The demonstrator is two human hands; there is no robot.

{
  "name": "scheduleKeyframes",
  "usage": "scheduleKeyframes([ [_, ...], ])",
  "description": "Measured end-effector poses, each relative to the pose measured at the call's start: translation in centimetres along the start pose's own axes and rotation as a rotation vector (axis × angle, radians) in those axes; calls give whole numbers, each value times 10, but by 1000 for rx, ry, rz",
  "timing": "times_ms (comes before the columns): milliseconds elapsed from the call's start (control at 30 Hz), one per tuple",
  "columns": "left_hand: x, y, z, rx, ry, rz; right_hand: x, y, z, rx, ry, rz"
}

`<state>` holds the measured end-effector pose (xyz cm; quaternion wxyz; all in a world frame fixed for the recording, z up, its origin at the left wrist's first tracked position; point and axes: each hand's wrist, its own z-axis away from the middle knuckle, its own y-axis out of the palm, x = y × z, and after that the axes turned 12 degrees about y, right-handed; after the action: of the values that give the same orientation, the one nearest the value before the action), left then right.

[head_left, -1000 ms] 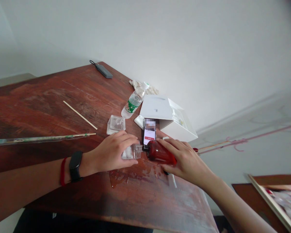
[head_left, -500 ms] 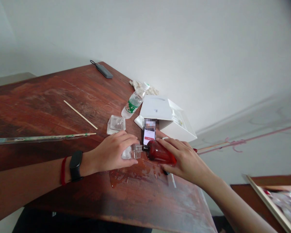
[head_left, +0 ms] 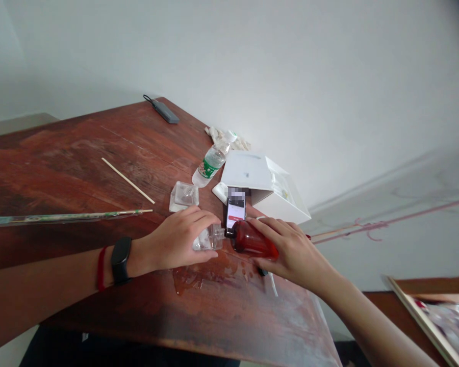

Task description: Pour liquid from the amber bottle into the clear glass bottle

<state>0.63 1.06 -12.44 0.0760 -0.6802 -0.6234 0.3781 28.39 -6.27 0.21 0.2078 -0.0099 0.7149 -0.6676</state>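
Observation:
My left hand [head_left: 185, 237] is wrapped round a small clear bottle [head_left: 209, 239] tipped on its side, its threaded neck pointing right. My right hand [head_left: 286, 247] grips a red-brown bottle [head_left: 254, 240], also lying nearly level, whose black neck [head_left: 230, 233] meets the mouth of the clear one. Whether liquid passes between them I cannot tell. Below the bottles, a puddle of spilled liquid [head_left: 187, 279] spreads on the wooden table [head_left: 130, 306]. Just behind the two mouths lies a phone [head_left: 236, 209] with its screen lit.
A clear square dish [head_left: 183, 196] and a water bottle with a green label [head_left: 210, 164] stand behind my left hand. At right is a white box [head_left: 248, 171]. A thin stick [head_left: 128, 180], a wrapped brush-like item [head_left: 69, 218] and a grey device [head_left: 164, 111] lie leftward.
Almost nothing differs. Both hands hold their bottles mouth to mouth as before, and the whole view has shifted very slightly.

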Motion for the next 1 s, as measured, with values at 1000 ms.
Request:
scheduleKeyframes([
  [1000,1,1,0,7,-13,10,-1,-7,-7,23,-14,36],
])
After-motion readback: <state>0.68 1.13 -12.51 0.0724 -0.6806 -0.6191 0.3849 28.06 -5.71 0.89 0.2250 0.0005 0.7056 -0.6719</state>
